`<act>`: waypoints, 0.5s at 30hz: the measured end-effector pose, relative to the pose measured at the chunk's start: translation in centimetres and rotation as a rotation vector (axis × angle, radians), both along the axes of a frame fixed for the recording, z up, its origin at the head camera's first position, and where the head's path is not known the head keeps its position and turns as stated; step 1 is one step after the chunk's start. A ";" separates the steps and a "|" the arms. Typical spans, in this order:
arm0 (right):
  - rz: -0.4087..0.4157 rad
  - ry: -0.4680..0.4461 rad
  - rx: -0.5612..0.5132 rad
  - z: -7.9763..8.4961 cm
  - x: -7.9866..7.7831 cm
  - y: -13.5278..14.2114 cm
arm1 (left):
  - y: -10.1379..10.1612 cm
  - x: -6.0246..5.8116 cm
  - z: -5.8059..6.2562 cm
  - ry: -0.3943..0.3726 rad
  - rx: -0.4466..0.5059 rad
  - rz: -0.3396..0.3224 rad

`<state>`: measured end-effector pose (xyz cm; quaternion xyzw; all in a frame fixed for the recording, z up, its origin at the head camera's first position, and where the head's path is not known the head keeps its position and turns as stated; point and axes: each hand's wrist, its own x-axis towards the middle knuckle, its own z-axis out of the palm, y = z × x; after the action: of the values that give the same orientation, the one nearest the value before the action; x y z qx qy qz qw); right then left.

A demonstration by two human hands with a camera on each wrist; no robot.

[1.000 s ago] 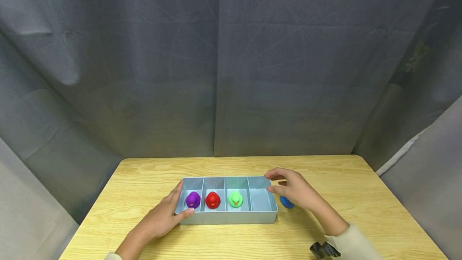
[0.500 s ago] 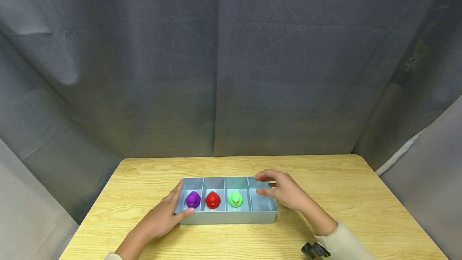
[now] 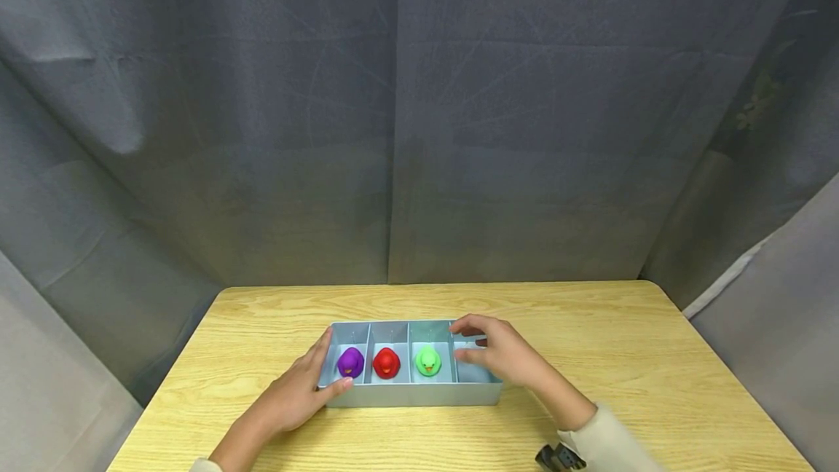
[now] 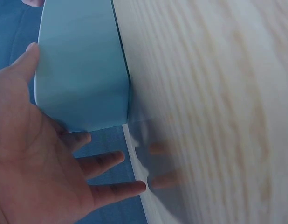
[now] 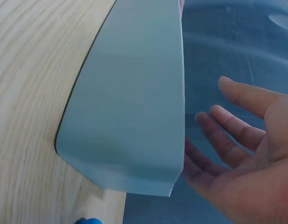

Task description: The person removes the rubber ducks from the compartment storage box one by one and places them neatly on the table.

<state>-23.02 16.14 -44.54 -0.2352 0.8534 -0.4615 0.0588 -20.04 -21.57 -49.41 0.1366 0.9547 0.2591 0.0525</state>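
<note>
A pale blue-grey divided box (image 3: 413, 395) sits on the table, holding a purple rubber duck (image 3: 350, 363), a red rubber duck (image 3: 387, 363) and a light green rubber duck (image 3: 428, 360) in separate compartments. My left hand (image 3: 295, 395) rests at the box's left end, its thumb on the front rim; its fingers extend straight in the left wrist view. Over the rightmost compartment hovers my right hand (image 3: 501, 352), fingers loosely bent and thumb apart, holding nothing. Part of a small blue object (image 5: 89, 221) shows beyond the box's right end in the right wrist view.
The light wood-grain table (image 3: 262, 312) carries the box near its middle. Grey curtains (image 3: 524, 130) hang behind the table and at both sides. A dark device (image 3: 560, 456) is strapped at the right sleeve.
My right hand has moved left, from beside the box's right end to over its rightmost compartment. The blue object is now hidden in the head view. My left hand stays put.
</note>
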 end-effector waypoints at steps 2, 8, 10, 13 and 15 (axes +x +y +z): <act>0.002 -0.002 -0.002 -0.1 0.0 -0.2 | 0.0 0.0 -0.1 -0.001 0.000 0.002; -0.004 0.000 0.020 -0.4 0.1 -0.9 | 0.0 -0.1 -0.2 -0.011 0.004 0.011; 0.000 -0.006 0.026 -0.6 0.0 -1.0 | 0.0 -0.1 -0.2 -0.016 0.007 0.011; 0.011 -0.009 0.030 -1.0 0.0 -1.3 | 0.1 -0.1 -0.1 -0.023 0.009 0.012; 0.013 -0.012 0.034 -1.2 0.0 -1.5 | 0.1 -0.1 0.0 -0.020 0.011 0.010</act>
<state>-23.06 14.68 -45.73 -0.2369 0.8592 -0.4480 0.0707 -20.14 -21.52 -49.43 0.1295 0.9533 0.2661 0.0602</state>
